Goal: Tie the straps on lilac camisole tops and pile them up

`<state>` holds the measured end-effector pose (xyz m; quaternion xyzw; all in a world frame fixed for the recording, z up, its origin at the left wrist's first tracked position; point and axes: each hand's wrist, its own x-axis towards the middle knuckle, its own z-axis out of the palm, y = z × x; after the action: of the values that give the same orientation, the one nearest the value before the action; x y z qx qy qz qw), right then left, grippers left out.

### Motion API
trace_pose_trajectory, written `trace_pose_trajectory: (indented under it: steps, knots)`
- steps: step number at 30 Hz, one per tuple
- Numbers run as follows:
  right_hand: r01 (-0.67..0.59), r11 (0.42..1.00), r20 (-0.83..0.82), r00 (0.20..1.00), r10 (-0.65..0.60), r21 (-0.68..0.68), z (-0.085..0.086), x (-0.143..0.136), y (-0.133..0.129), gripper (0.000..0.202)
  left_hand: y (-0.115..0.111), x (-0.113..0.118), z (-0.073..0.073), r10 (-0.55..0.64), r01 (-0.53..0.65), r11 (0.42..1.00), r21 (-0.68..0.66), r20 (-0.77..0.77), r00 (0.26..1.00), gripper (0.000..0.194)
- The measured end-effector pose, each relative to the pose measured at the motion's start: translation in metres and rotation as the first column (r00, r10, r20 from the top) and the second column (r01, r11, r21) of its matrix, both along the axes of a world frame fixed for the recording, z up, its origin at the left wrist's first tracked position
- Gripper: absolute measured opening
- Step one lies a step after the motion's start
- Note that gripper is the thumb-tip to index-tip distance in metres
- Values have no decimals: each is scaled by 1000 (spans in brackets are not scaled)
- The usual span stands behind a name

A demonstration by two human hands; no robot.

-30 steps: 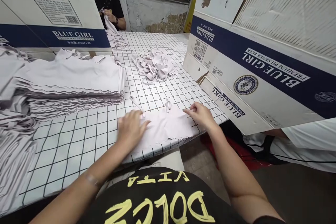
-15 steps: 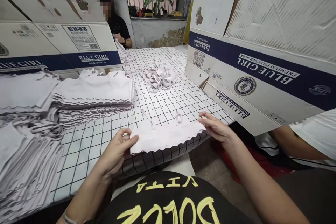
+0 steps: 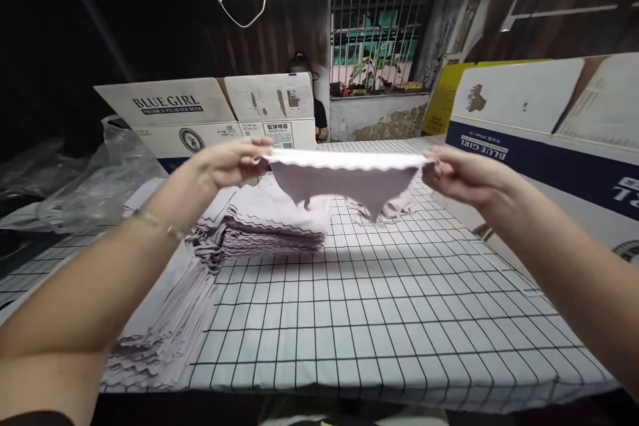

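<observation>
A pale pink fabric piece (image 3: 344,176) with a scalloped edge is stretched in the air over the table. My left hand (image 3: 234,163) pinches its left end and my right hand (image 3: 452,173) pinches its right end. The scalloped edge is uppermost, and the rest hangs down with two pointed parts. Behind and below it lies a neat stack of similar pieces (image 3: 274,229). More stacked pieces (image 3: 164,319) lie at the near left. A loose heap of fabric (image 3: 399,210) is partly hidden behind the held piece.
The table has a white checked cloth (image 3: 379,319). A cardboard box (image 3: 174,106) stands at the back left, another box (image 3: 529,100) at the right. Plastic bags (image 3: 114,173) lie at the left. A person (image 3: 321,123) sits behind the left box.
Both hands have lifted the fabric piece from the table's near edge up and forward, and its scalloped edge has turned to the top. The view has shifted to the left and up.
</observation>
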<state>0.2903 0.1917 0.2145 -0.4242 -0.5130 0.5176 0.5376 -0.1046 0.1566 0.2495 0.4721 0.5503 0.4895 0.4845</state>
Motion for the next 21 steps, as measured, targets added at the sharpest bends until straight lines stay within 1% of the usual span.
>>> trace_pose_trajectory:
  steps: [1,2,3,4,5,6,7,8,9,10,11,12,13,14,15,17,20,21]
  knots:
    - [-42,998,-70,997,39,-45,11,-17,23,9,20,-11,11,37,-36,998,44,-15,999,19]
    - [-68,996,-115,992,61,-55,19,-34,43,9,38,-21,20,73,-69,994,84,-36,997,21]
    - [-114,989,-145,984,100,-90,23,-50,61,9,53,-32,26,107,-98,988,115,-72,992,23]
    - [-131,987,-146,982,117,-92,23,-66,75,9,65,-42,28,144,-127,983,132,-127,981,24]
    - [-149,983,-132,982,135,-105,17,-82,85,11,75,-52,25,181,-156,979,129,-207,961,24]
    - [-166,976,-113,982,150,-140,6,-97,90,13,81,-61,17,204,-180,978,106,-311,928,22]
    - [-175,966,-94,983,160,-190,-10,-111,92,16,84,-68,5,204,-195,979,65,-435,877,20]
    - [-172,955,-79,984,157,-241,-29,-124,91,18,86,-75,-12,173,-202,979,14,-573,801,19]
    - [-160,941,-54,987,151,-299,-50,-136,88,19,86,-80,-31,108,-197,979,-49,-699,707,19]
    - [-157,925,-23,987,159,-345,-71,-146,82,22,85,-84,-51,28,-189,976,-105,-805,592,22]
    - [-161,916,12,984,178,-369,-91,-154,77,23,84,-87,-70,-42,-188,971,-149,-877,478,25]
    - [-152,911,64,979,191,-384,-108,-161,71,24,82,-89,-87,-80,-193,966,-172,-910,406,28]
    - [-145,913,121,971,206,-382,-122,-165,65,24,82,-90,-101,-103,-198,964,-180,-932,347,31]
    - [-134,921,183,960,213,-367,-132,-168,60,24,81,-91,-112,-110,-201,963,-178,-944,311,32]
    - [-122,931,245,946,214,-343,-139,-170,56,23,81,-92,-119,-109,-203,964,-171,-952,285,33]
    - [-123,949,330,918,219,-289,-145,-171,52,23,83,-93,-125,-114,-203,966,-161,-968,223,33]
    - [-143,954,405,881,243,-262,-148,-174,46,21,85,-93,-125,-140,-204,964,-169,-979,149,36]
    - [-132,959,455,858,238,-252,-151,-176,44,21,84,-92,-124,-152,-203,963,-176,-980,127,37]
